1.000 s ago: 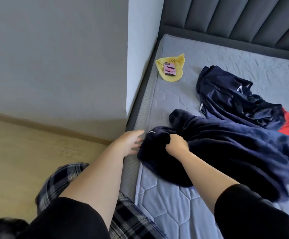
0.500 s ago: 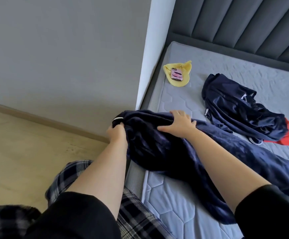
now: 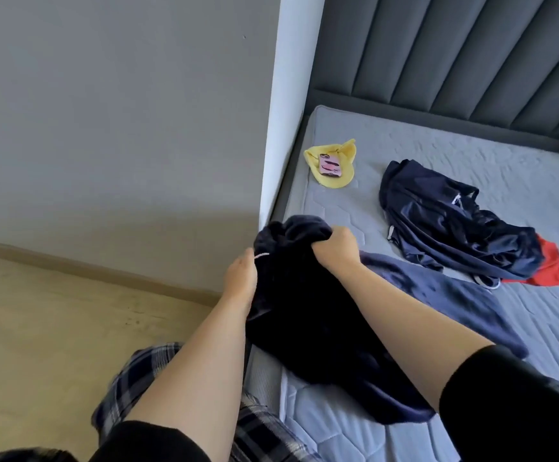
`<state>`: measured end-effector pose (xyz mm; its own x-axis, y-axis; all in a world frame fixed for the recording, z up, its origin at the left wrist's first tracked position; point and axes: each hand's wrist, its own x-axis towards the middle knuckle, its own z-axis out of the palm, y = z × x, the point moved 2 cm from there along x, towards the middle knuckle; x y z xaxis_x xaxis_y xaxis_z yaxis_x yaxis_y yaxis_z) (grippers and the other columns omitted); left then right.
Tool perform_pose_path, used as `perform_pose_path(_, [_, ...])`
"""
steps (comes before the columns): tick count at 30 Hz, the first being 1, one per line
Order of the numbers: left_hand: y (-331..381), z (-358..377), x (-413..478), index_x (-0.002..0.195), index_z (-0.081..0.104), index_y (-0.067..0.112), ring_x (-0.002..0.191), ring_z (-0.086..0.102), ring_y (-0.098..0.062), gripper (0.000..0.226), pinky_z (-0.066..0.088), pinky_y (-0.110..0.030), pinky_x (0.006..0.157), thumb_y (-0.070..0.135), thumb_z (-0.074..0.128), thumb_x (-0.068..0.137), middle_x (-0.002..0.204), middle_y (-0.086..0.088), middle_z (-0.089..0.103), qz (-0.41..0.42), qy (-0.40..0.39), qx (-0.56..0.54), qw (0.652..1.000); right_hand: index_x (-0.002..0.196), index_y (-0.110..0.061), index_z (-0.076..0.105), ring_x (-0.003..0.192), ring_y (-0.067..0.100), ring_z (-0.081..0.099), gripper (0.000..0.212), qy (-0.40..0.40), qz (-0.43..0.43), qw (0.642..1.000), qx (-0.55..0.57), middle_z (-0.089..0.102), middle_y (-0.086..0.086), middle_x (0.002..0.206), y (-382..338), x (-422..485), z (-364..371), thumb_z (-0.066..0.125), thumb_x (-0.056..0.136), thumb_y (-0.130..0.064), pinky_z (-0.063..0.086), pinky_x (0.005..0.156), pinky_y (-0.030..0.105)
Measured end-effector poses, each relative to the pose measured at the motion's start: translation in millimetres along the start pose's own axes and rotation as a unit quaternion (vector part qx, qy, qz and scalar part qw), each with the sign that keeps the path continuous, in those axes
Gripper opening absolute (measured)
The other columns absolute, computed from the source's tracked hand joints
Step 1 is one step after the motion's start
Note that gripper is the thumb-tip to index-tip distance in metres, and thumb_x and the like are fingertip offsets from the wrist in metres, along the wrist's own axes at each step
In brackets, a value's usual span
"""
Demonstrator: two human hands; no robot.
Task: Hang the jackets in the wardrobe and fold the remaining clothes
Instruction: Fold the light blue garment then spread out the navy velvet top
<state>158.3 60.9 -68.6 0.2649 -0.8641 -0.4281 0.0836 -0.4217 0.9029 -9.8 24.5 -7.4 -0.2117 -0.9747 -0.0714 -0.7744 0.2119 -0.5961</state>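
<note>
Now the dark navy fleece garment (image 3: 304, 315) is bunched at its top edge and lifted at the corner of the mattress (image 3: 354, 435), where 1 second ago it lay spread flat. The left hand (image 3: 241, 278) is curled round the edge by a small white tag, and the right hand (image 3: 336, 250) is closed in a fist over a gathered fold of the same edge; half a second ago that right hand lay flatter across the cloth. The lower part of the garment is left trailing over the mattress toward the right, partly under the right forearm.

From this it is judged that the garment is being taken up, either to be shaken out for folding or to be carried to a wardrobe; no wardrobe or hanger is seen in the view, and whether the piece is a jacket cannot be told. Its soft, heavy fleece is likely to sag and drag unless it is raised well off the bed.

A shiny navy jacket (image 3: 454, 221) is left crumpled farther up the mattress, with a red garment (image 3: 551, 265) touching its right end. A yellow cloth (image 3: 333, 176) with a pink phone (image 3: 329, 165) on it is seen near the headboard (image 3: 454, 55).
</note>
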Motion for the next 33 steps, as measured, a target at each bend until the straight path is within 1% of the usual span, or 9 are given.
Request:
perform_pose_path(5, [25, -24, 2, 0.124, 0.059, 0.019, 0.103, 0.065, -0.023, 0.047, 0.051, -0.039, 0.092, 0.046, 0.027, 0.102, 0.112, -0.006, 0.068, 0.002, -0.054, -0.465, 0.884, 0.073, -0.029, 0.044, 0.061, 0.005, 0.051, 0.014, 0.144, -0.295, 0.916, 0.232, 0.054, -0.011, 0.065, -94, -36, -27, 0.052, 0.075, -0.018, 0.040, 0.055, 0.021])
perform_pose_path(9, [28, -49, 13, 0.100, 0.064, 0.020, 0.075, 0.072, -0.021, 0.039, 0.056, -0.030, 0.062, 0.035, 0.028, 0.102, 0.090, -0.005, 0.073, 0.000, -0.008, -0.489, 0.872, 0.091, -0.017, 0.055, 0.083, 0.029, 0.048, 0.023, 0.181, -0.343, 0.920, -0.048, 0.053, 0.005, 0.088, -68, -29, 13, 0.057, 0.068, -0.020, 0.034, 0.072, 0.037])
perform_pose_path(13, [11, -38, 11, 0.082, 0.064, 0.009, 0.081, 0.069, -0.024, 0.042, 0.055, -0.028, 0.073, 0.045, 0.047, 0.095, 0.084, -0.011, 0.070, -0.063, 0.009, -0.147, 0.987, 0.135, -0.017, 0.046, 0.125, 0.033, 0.039, 0.054, -0.131, -0.199, 0.918, -0.317, 0.046, 0.010, 0.133, 23, -36, 76, 0.057, 0.082, -0.022, 0.029, 0.106, 0.036])
perform_pose_path(16, [1, -27, 8, 0.102, 0.062, 0.007, 0.111, 0.055, -0.035, 0.033, 0.044, -0.041, 0.096, 0.038, 0.057, 0.090, 0.117, -0.016, 0.062, 0.026, 0.020, 0.265, 0.964, 0.108, -0.005, 0.059, 0.106, 0.031, 0.053, 0.029, -0.271, -0.193, 0.902, -0.276, 0.058, 0.017, 0.108, 21, -44, 78, 0.059, 0.080, -0.011, 0.045, 0.087, 0.020])
perform_pose_path(19, [1, -20, -2, 0.126, 0.051, 0.031, 0.113, 0.054, -0.022, 0.035, 0.046, -0.034, 0.093, 0.035, 0.058, 0.092, 0.117, 0.009, 0.060, 0.026, -0.108, 0.148, 0.983, 0.063, -0.007, 0.047, 0.064, 0.024, 0.049, 0.021, -0.232, -0.153, 0.937, -0.210, 0.051, 0.012, 0.066, 8, -15, 45, 0.047, 0.081, 0.005, 0.037, 0.048, 0.017])
perform_pose_path(24, [2, -5, -29, 0.120, 0.067, 0.011, 0.125, 0.044, -0.006, 0.037, 0.040, -0.017, 0.098, -0.001, 0.055, 0.088, 0.140, 0.021, 0.042, 0.050, -0.353, 0.175, 0.918, 0.086, -0.015, 0.060, 0.074, 0.022, 0.056, 0.014, 0.029, -0.068, 0.997, 0.009, 0.061, 0.001, 0.078, -11, 28, -3, 0.050, 0.093, -0.022, 0.040, 0.063, 0.030])
perform_pose_path(27, [3, -6, -36, 0.107, 0.072, 0.022, 0.129, 0.043, -0.007, 0.041, 0.036, -0.033, 0.104, -0.002, 0.043, 0.088, 0.141, 0.021, 0.044, -0.028, -0.414, 0.156, 0.896, 0.125, -0.021, 0.055, 0.109, 0.029, 0.052, 0.056, -0.062, -0.065, 0.995, -0.030, 0.055, 0.010, 0.122, -12, 40, 9, 0.060, 0.080, -0.054, 0.046, 0.087, 0.035])
perform_pose_path(29, [10, -7, -35, 0.103, 0.071, 0.019, 0.108, 0.063, -0.010, 0.037, 0.044, -0.028, 0.080, 0.004, 0.039, 0.091, 0.122, 0.012, 0.064, -0.038, -0.378, 0.101, 0.920, 0.147, -0.022, 0.028, 0.130, 0.037, 0.036, 0.089, -0.128, -0.087, 0.972, -0.178, 0.039, 0.015, 0.141, 7, 34, 32, 0.067, 0.073, -0.055, 0.036, 0.103, 0.043])
perform_pose_path(33, [13, -15, -23, 0.108, 0.069, 0.013, 0.085, 0.067, -0.022, 0.033, 0.052, -0.026, 0.072, 0.006, 0.043, 0.089, 0.097, -0.002, 0.071, 0.111, 0.012, 0.146, 0.983, 0.128, -0.019, 0.041, 0.116, 0.032, 0.048, 0.058, -0.111, -0.099, 0.966, -0.213, 0.058, 0.010, 0.114, 44, 27, 51, 0.061, 0.075, -0.034, 0.045, 0.082, 0.041])
